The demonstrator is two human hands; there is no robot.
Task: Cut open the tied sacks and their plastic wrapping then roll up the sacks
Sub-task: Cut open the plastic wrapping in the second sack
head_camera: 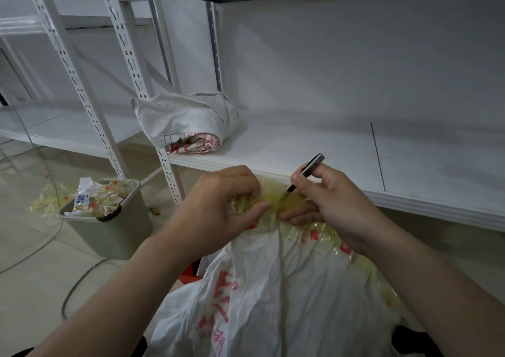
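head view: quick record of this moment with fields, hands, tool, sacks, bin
left hand: grips the bunched neck of the plastic wrapping
right hand: holds a cutter, tip down at the wrapping
sack: white with red print, hangs below both hands
rolled sack: lies on the shelf, printed end at the front edge
bin: on the floor at left, heaped with plastic scraps
stage: cutting the wrapping at the neck, this sack not yet rolled
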